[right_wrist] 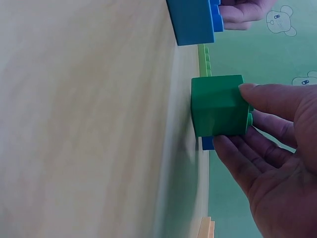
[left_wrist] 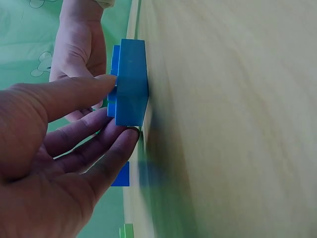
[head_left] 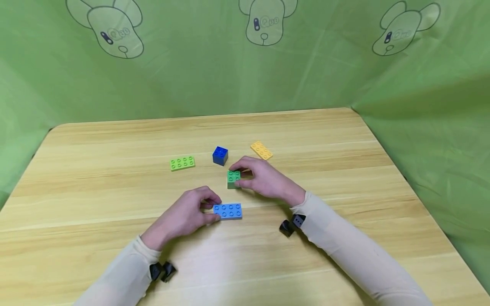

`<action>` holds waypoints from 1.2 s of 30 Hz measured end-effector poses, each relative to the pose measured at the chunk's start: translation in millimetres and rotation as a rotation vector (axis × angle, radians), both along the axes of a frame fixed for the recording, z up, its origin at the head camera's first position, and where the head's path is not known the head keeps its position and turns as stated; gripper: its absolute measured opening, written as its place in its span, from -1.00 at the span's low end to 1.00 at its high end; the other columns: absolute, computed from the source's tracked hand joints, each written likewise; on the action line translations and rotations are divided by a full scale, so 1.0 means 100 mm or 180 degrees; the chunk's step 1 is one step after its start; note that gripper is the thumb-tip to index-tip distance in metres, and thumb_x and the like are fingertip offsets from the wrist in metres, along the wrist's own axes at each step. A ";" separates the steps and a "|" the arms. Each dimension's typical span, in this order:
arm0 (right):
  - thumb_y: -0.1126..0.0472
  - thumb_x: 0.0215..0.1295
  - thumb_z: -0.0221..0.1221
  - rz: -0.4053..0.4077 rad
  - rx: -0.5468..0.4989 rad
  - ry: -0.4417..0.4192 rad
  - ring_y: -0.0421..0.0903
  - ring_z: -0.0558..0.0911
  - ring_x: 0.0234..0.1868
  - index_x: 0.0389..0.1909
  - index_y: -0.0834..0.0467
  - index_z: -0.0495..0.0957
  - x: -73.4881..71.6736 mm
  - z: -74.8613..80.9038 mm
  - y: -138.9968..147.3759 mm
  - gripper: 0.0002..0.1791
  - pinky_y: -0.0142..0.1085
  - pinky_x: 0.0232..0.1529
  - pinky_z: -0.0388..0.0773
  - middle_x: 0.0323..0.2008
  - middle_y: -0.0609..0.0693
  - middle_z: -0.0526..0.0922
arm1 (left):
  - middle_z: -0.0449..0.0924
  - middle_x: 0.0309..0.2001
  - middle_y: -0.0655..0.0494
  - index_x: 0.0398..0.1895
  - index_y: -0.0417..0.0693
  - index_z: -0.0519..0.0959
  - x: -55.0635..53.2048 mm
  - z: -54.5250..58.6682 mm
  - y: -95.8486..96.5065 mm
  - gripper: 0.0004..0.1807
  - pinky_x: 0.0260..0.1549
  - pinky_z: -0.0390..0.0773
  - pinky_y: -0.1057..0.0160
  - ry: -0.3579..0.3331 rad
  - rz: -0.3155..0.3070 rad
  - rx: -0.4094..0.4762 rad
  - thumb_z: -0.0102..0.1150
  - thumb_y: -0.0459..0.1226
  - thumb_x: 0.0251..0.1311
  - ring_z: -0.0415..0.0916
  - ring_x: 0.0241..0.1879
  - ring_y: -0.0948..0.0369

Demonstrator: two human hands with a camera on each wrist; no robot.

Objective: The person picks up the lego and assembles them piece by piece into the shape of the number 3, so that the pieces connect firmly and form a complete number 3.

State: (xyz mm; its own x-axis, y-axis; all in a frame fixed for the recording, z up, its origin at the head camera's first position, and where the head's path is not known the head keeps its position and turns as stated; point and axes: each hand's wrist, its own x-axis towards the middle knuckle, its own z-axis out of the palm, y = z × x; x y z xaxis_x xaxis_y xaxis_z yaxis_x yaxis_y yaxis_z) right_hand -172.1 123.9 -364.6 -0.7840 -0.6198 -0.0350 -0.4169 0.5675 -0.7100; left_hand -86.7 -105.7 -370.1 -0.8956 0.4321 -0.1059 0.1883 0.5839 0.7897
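A light blue toy building brick point(head_left: 231, 211), with two rows of studs, lies near the middle of the table. My left hand point(head_left: 186, 213) pinches its left end; in the left wrist view the thumb touches the stud side of the blue brick point(left_wrist: 132, 82) and the fingers reach its far side. Just behind it, my right hand point(head_left: 264, 177) holds a smaller, square green brick point(head_left: 232, 180) from the right. The right wrist view has the thumb on one edge of the green brick point(right_wrist: 218, 106) and a fingertip on the opposite side.
Behind the hands, a dark blue square brick point(head_left: 220, 156) stands between a flat lime green plate point(head_left: 182, 163) and a flat yellow-orange plate point(head_left: 262, 150). The wooden table point(head_left: 95, 182) ends at a green curtain point(head_left: 199, 85) at the back and sides.
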 end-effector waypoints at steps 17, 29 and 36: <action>0.25 0.27 0.32 0.0080 -0.0089 -0.0025 -0.15 0.55 0.04 0.12 0.13 0.56 -0.01 0.06 0.06 -0.61 -0.27 0.13 0.49 0.02 -0.08 0.56 | 0.57 -0.22 0.19 -0.12 -0.12 0.70 -0.02 -0.02 -0.02 -0.71 -0.25 0.56 0.24 0.0043 -0.0001 -0.0004 0.47 -0.33 0.05 0.49 -0.26 0.19; 0.26 0.28 0.32 0.0133 -0.0238 -0.0013 -0.15 0.56 0.06 0.13 0.14 0.56 0.08 0.19 0.12 -0.61 -0.26 0.15 0.49 0.02 -0.09 0.57 | 0.57 -0.21 0.22 -0.11 -0.11 0.70 -0.03 -0.04 -0.01 -0.69 -0.20 0.57 0.25 0.0076 -0.0053 -0.0048 0.49 -0.29 0.04 0.51 -0.25 0.24; 0.26 0.29 0.31 0.0164 -0.0266 -0.0031 -0.13 0.56 0.06 0.13 0.15 0.55 0.12 0.21 0.16 -0.61 -0.25 0.14 0.50 0.03 -0.08 0.57 | 0.58 -0.20 0.21 -0.11 -0.12 0.69 -0.05 -0.02 -0.01 -0.70 -0.18 0.57 0.24 0.0054 -0.0124 -0.0119 0.47 -0.29 0.07 0.52 -0.23 0.22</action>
